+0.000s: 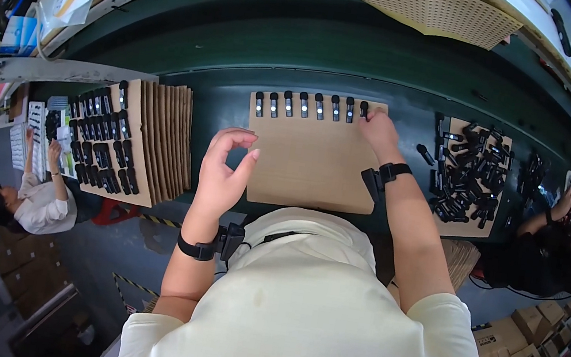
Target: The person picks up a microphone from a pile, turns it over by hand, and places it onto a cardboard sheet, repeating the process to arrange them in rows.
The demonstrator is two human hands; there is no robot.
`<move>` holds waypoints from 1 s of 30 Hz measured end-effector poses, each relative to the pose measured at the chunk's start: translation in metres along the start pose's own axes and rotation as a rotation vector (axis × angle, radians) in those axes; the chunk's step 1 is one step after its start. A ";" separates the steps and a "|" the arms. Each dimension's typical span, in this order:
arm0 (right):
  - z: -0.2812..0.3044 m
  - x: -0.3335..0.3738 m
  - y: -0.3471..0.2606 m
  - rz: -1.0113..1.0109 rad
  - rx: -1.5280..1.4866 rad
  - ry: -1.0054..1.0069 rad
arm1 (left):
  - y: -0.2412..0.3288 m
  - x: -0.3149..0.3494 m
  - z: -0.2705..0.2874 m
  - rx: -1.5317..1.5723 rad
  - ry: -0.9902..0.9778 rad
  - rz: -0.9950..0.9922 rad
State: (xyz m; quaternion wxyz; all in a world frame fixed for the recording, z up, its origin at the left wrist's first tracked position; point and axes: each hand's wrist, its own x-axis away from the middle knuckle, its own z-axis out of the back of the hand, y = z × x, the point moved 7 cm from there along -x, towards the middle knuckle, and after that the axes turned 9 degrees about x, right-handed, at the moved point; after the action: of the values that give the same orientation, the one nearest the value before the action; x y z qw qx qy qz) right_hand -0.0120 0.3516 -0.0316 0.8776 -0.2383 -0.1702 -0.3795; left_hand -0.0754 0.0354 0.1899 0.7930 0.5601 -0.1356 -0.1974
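Note:
A flat sheet of brown cardboard [313, 164] lies in front of me. Along its far edge stands a row of several small black devices [304, 104], shaped like mini microphones with rounded tops and light spots on their fronts. At the right end of that row, my right hand [379, 132] pinches the last black device [365, 108], its lower part covered by my fingers. My left hand [227, 162] hovers by the sheet's left edge, thumb and fingers apart, holding nothing. Each wrist wears a black strap with a small box.
To the right, a loose heap of similar black devices [467, 172] lies on another cardboard sheet. Stacked cardboard [169, 139] at left carries rows of them on top. A perforated tan board [429, 8] overhangs the far side. Other people sit at far left [45, 205] and far right [548, 251].

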 end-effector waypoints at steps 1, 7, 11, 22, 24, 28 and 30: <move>-0.001 0.000 -0.001 -0.005 0.004 -0.006 | -0.001 -0.001 0.000 0.003 -0.004 -0.005; -0.004 0.000 0.000 -0.014 0.010 -0.016 | -0.002 -0.003 -0.001 -0.002 -0.016 0.003; 0.000 -0.002 0.011 -0.011 -0.020 0.042 | -0.003 -0.005 -0.001 -0.008 -0.017 0.004; 0.085 -0.014 0.131 0.000 0.064 0.722 | -0.007 -0.002 0.000 -0.005 -0.011 0.014; 0.091 -0.013 0.149 -0.082 0.187 0.744 | -0.006 -0.001 -0.003 -0.016 -0.009 0.016; 0.090 -0.017 0.156 -0.029 0.243 0.676 | 0.003 -0.001 -0.009 -0.025 -0.023 0.016; 0.088 -0.018 0.150 0.019 0.238 0.640 | 0.007 -0.001 -0.010 -0.021 -0.038 -0.008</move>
State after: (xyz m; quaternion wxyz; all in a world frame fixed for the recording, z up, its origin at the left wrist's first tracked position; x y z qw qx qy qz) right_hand 0.0779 0.4994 -0.0108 0.9117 -0.0044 0.0731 -0.4043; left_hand -0.0702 0.0464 0.1930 0.7954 0.5485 -0.1461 -0.2127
